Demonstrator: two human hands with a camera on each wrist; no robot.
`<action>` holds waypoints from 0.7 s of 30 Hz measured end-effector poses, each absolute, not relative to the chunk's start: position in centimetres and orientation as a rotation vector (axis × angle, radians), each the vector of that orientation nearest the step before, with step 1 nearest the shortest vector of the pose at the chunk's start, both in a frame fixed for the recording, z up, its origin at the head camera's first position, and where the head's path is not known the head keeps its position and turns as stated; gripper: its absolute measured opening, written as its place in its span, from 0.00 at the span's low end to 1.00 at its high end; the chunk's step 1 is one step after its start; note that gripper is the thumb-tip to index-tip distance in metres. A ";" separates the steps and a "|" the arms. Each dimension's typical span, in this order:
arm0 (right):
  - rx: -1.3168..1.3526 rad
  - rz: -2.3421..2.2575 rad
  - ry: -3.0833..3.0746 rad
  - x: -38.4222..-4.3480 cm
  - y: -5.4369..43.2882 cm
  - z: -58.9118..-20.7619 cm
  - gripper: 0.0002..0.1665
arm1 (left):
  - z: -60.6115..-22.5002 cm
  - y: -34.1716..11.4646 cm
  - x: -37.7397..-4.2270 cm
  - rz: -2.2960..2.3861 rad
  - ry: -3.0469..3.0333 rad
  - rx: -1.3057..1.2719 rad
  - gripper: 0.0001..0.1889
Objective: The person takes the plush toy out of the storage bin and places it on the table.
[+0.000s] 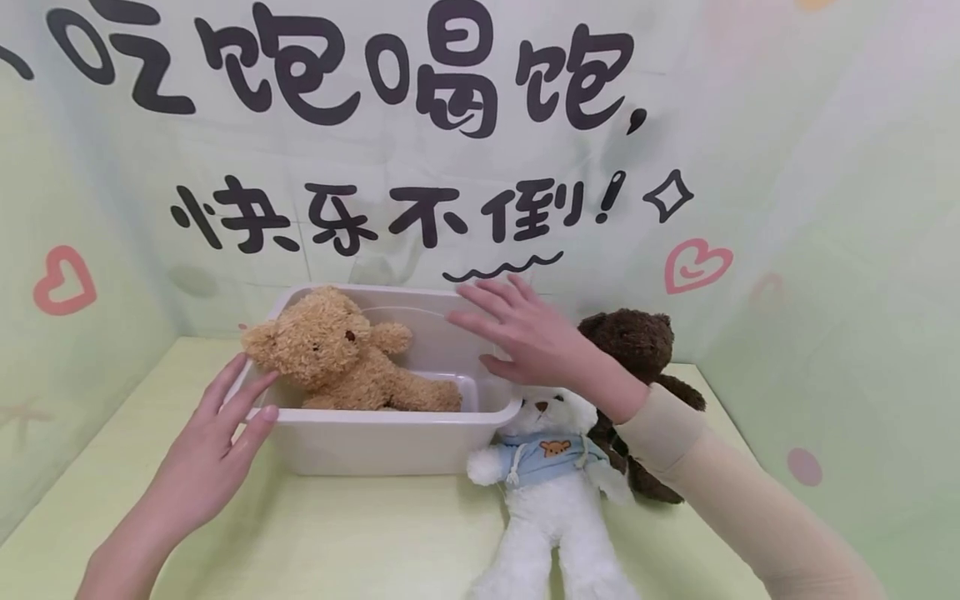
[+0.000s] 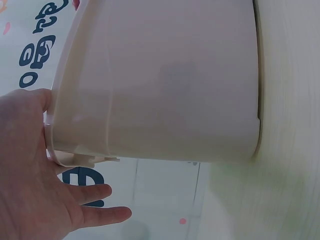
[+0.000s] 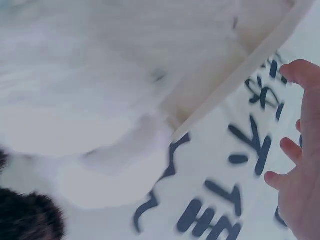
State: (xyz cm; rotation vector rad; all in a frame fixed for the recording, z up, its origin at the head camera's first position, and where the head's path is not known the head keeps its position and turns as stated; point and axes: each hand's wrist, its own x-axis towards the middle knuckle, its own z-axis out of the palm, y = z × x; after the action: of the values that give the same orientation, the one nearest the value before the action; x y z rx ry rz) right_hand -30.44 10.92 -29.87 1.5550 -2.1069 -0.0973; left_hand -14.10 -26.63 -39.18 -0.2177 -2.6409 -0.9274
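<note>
A tan teddy bear (image 1: 330, 350) lies on its side within a white plastic bin (image 1: 390, 446), its head near the left end. My left hand (image 1: 213, 450) is at the bin's left front corner, its thumb and fingers spread about the rim (image 2: 48, 115). Over the bin's right side my right hand (image 1: 528, 333) reaches with fingers stretched out, holding nothing. A white teddy bear (image 1: 555, 508) in a light blue top leans by the bin's right front corner, below my right wrist. The right wrist view shows the right hand (image 3: 302, 165) apart from the bin rim (image 3: 240, 75).
Behind the white bear sits a dark brown teddy bear (image 1: 637, 342), partly hidden by my right arm. The pale yellow-green table (image 1: 360, 533) meets a printed cloth backdrop (image 1: 420, 167) just behind the bin. More cloth hangs at both sides.
</note>
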 end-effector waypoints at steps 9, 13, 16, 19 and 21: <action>1.598 -0.376 -2.209 -29.9 4.5 -28.2 0.46 | -39.0 -26.8 -14.1 -0.936 -2.646 -0.212 0.27; 1.606 -0.441 -2.217 -30.4 2.0 -27.3 0.50 | -39.0 -26.8 -14.2 -0.928 -2.642 -0.213 0.27; 1.631 -0.433 -2.254 -30.7 0.0 -26.9 0.53 | -39.0 -26.8 -14.1 -0.928 -2.640 -0.211 0.27; 1.666 -0.421 -2.316 -30.9 -1.9 -26.8 0.55 | -39.1 -26.7 -14.0 -0.924 -2.635 -0.214 0.26; 1.683 -0.436 -2.343 -31.0 -3.0 -26.9 0.57 | -39.1 -26.6 -14.0 -0.920 -2.631 -0.216 0.27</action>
State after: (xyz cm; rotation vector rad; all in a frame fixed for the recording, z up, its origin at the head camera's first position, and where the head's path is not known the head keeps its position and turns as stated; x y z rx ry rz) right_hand -30.99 -2.96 -26.91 1.6833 -2.3432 -0.4358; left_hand -13.97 -26.61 -39.14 -0.2157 -2.6307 -0.9199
